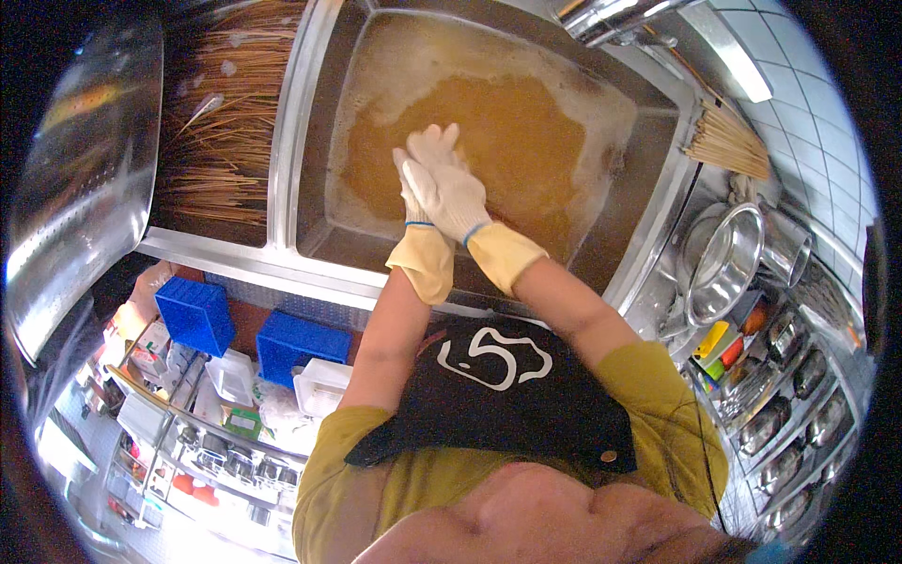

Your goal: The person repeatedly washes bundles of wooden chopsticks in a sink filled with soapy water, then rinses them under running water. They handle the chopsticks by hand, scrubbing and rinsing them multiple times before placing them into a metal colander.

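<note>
My left hand [411, 195] and my right hand [452, 192] are pressed together above brownish liquid [521, 141] in a deep stainless steel sink basin [638, 211]. Both wear white knitted gloves with blue hems, over yellow rubber gloves [504, 255] whose cuffs show at the wrists. The right hand overlaps the left and hides much of it. Whether anything lies between the palms cannot be seen. Pale froth [394, 63] rings the liquid along the basin's sides.
Left of the divider [284, 141], many thin sticks [236, 106] lie in another basin. A curved metal sheet [91, 162] borders it. Blue plastic bins [194, 317] stand below the rim. On the right are a bundle of sticks [729, 141] and a steel bowl [726, 264]; a metal pipe [613, 17] overhangs the basin.
</note>
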### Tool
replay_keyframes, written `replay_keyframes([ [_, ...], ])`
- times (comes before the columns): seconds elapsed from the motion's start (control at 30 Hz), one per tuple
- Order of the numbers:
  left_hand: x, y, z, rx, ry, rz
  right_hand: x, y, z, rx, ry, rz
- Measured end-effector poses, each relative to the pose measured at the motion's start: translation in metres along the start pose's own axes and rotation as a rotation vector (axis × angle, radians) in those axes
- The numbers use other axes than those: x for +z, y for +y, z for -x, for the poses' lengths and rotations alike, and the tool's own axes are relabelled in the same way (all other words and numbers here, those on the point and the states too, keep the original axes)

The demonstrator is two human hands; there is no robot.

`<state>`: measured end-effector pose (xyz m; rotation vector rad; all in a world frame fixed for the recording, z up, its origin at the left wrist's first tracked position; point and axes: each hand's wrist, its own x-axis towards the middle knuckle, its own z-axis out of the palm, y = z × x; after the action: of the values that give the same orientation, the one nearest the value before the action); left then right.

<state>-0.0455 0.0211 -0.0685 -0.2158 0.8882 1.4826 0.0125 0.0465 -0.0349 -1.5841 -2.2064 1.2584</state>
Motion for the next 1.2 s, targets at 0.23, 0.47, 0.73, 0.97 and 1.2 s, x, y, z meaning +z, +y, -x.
replay_keyframes([
  [0.23,-0.045,-0.019,-0.020,-0.087,-0.570,0.447,-0.019,-0.015,-0.010,-0.019,-0.102,0.216],
  [0.47,0.021,-0.005,0.007,-0.138,0.112,0.003,-0.009,0.019,-0.032,0.148,0.131,-0.119],
  [0.73,-0.012,-0.004,-0.001,-0.140,-0.246,0.014,0.008,0.017,-0.012,0.001,0.218,0.076],
  [0.97,0.009,-0.001,0.004,-0.030,0.063,0.012,-0.005,-0.004,0.000,0.003,-0.035,0.063],
  [1.2,-0.011,-0.004,0.001,-0.114,-0.156,0.176,-0.020,-0.006,-0.027,0.116,0.035,0.001],
])
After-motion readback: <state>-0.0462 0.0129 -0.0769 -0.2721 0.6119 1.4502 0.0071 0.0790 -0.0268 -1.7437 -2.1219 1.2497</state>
